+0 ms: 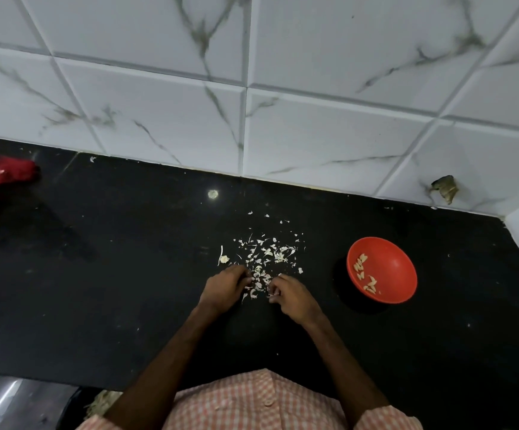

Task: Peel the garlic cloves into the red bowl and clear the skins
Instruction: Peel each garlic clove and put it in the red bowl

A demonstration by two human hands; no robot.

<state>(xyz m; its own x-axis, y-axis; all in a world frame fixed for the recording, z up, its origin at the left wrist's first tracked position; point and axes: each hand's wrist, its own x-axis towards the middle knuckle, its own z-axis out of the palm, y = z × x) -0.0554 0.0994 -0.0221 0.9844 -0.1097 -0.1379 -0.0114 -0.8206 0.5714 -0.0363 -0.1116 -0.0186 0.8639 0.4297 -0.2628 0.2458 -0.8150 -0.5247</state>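
Both hands' fingertips are buried in the litter of garlic skins (pixel 267 256), so we cannot tell whether the left hand (pixel 225 285) or the right hand (pixel 292 294), fingers curled, pinches a clove, a skin or nothing. A red cloth (pixel 0 175) is cut off at the left edge, and a pale fibrous clump (pixel 103 401) beside the checked shirt (pixel 252 401) is too dim for us to name. The skins lie scattered on a black countertop (pixel 112 274) that meets a wall of white marble-veined tiles (pixel 314 119), one with a chipped hole (pixel 444 187). To the right of the hands, apart from the skins, we see the red bowl (pixel 394 265), which holds a handful of peeled cloves (pixel 365 274) along its left side.
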